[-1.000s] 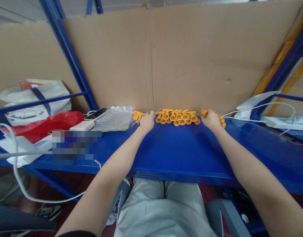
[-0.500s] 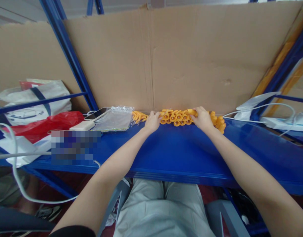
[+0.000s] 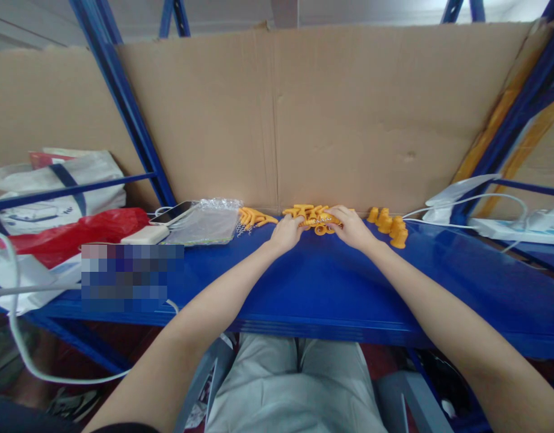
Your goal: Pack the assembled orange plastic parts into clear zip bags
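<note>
My left hand point(image 3: 287, 233) is closed, fingertips at the left end of a yellow plastic piece point(image 3: 316, 222) with a bit of silvery chain on it. Close by on the right, my right hand point(image 3: 350, 225) has curled fingers at the same piece's other end. Behind and below them lies a pile of yellow plastic parts point(image 3: 305, 209), some with round open ends. Left of my left hand are several curved yellow pieces with metal chains point(image 3: 252, 218). Several short yellow cup-like parts point(image 3: 385, 222) stand to the right. My fingers partly hide the held piece.
The blue shelf top point(image 3: 313, 282) backs onto a tall cardboard sheet point(image 3: 349, 114). On the left lie a clear plastic packet point(image 3: 204, 224), a phone point(image 3: 174, 211), a white box point(image 3: 145, 235) and a red bag point(image 3: 91, 227). A white power strip point(image 3: 520, 228) with cables is at the right.
My right hand has moved left and my left hand slightly right, so they are closer together. A yellow piece with chain now shows between them. The cup-like parts on the right are uncovered.
</note>
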Tool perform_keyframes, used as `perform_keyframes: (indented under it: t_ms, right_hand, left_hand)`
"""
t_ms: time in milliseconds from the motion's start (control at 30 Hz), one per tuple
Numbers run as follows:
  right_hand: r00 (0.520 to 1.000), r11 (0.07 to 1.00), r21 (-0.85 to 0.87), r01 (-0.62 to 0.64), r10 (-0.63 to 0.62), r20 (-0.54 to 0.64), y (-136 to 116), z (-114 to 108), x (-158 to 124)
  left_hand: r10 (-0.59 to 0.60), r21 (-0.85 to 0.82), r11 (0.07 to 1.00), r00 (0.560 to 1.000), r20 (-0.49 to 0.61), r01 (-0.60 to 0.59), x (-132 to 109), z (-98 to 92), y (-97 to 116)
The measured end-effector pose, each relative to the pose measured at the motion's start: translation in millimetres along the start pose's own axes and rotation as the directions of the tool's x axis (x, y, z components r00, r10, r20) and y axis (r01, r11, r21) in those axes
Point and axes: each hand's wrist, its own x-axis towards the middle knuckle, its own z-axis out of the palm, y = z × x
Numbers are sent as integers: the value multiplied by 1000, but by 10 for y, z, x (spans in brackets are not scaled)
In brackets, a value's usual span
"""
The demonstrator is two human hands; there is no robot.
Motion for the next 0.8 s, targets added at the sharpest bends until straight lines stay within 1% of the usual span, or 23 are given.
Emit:
perform_keyframes:
  t_ms: [133,267,400,500,633,800]
  right_hand:
    - [1000,999,32,10,-10,-3,-1,24,2]
    - [1000,1000,11,-11,11,1,32,16,-9]
    - [999,999,-24,-35,36,10,65,2,-26]
    - [999,999,-31,-35,35,11,59,-9,-32]
    - [999,999,-27,-45,45,21,21,-34,-26]
    - [997,997,-12,-70,71,13,4,-64,-18]
  left_hand:
    - [-53,60,997,997,50,50,-21,-57,37]
    - [-122,92,989,990,67,116,-30,-97,52]
    - [-185,109,978,982,50,179,-36,-149,59]
    - [-210,119,972,977,36,205,-33,-173,61]
    - [-209,119,971,978,11,206,-24,-177,52]
    - [-214,115,970,977,-21,215,-5,-151,-7]
